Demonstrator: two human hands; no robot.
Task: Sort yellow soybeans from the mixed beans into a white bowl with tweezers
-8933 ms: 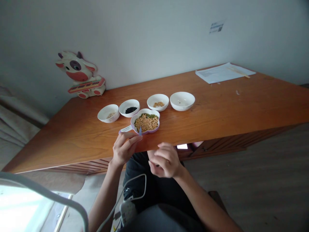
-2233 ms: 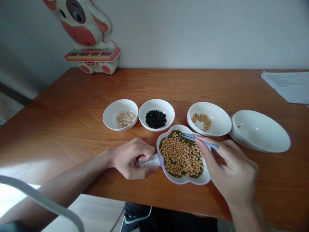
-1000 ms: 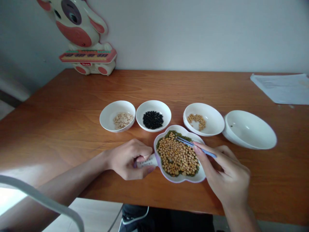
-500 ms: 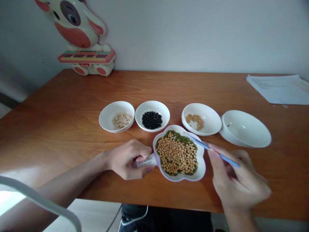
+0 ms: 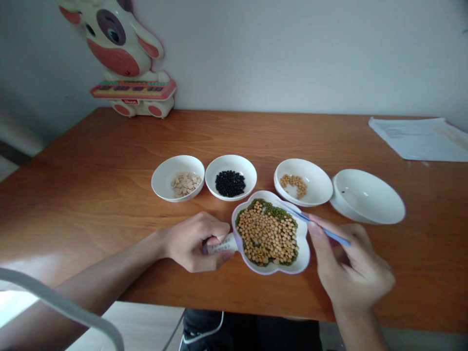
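Observation:
My left hand (image 5: 199, 241) is closed around the labelled handle (image 5: 223, 244) of a white flower-shaped dish (image 5: 304, 243) with a lilac outer edge. Yellow soybeans (image 5: 268, 234) cover most of the dish, with green mung beans (image 5: 281, 212) showing at the top and along the edges. Pinched between the thumb and fingers of my right hand (image 5: 351, 265) is a slim blue pair of tweezers (image 5: 325, 231). Its tip points left over the dish's upper right part, near the mung beans; whether it grips a bean is too small to tell.
Behind the dish stand white bowls: one with pale flat seeds (image 5: 185, 184), one with black beans (image 5: 230, 184), one with some soybeans (image 5: 294, 185). The rightmost bowl (image 5: 369, 197) holds a tiny dark speck. A cow toy keyboard (image 5: 133, 90) and papers (image 5: 420, 139) lie further back.
My right hand and the tweezers have shifted a little to the left, over the dish. The left hand still grips the handle in the same place.

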